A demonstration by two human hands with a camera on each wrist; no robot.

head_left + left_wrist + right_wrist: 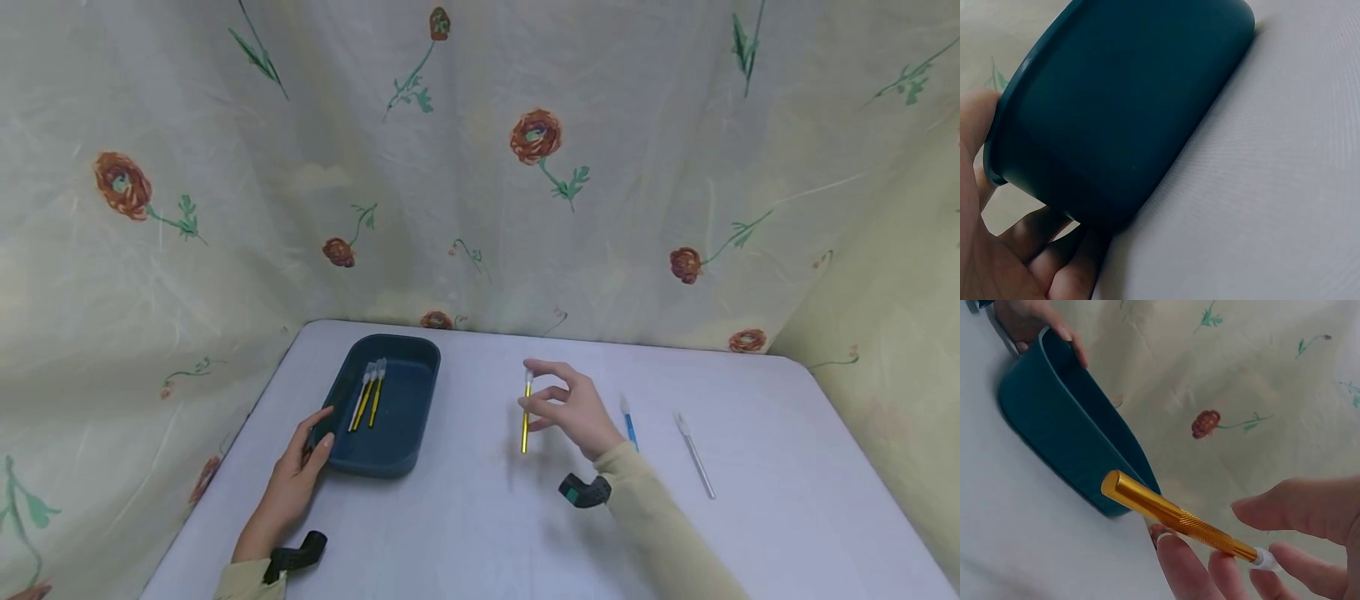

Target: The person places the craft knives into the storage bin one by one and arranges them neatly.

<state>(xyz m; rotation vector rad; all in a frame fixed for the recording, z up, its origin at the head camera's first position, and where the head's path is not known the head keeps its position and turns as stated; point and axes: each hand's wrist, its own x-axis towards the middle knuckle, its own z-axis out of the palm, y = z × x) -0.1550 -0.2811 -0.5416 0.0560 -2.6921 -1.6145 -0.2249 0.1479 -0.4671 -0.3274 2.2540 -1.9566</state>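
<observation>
My right hand (558,400) pinches a gold craft knife (526,415) with a clear cap, lifted above the middle of the white table (480,517); the same gold knife (1172,515) lies across my fingertips (1185,562) in the right wrist view. My left hand (303,462) grips the near left corner of a dark teal tray (408,442), thumb on its rim. In the left wrist view my fingers (1054,250) curl under the tray's wall (1122,112). Three gold knives (367,396) lie inside the tray.
A blue-handled knife (628,421) and a silver knife (695,457) lie on the table to the right of my right hand. A floral cloth (480,167) hangs behind and at both sides of the table.
</observation>
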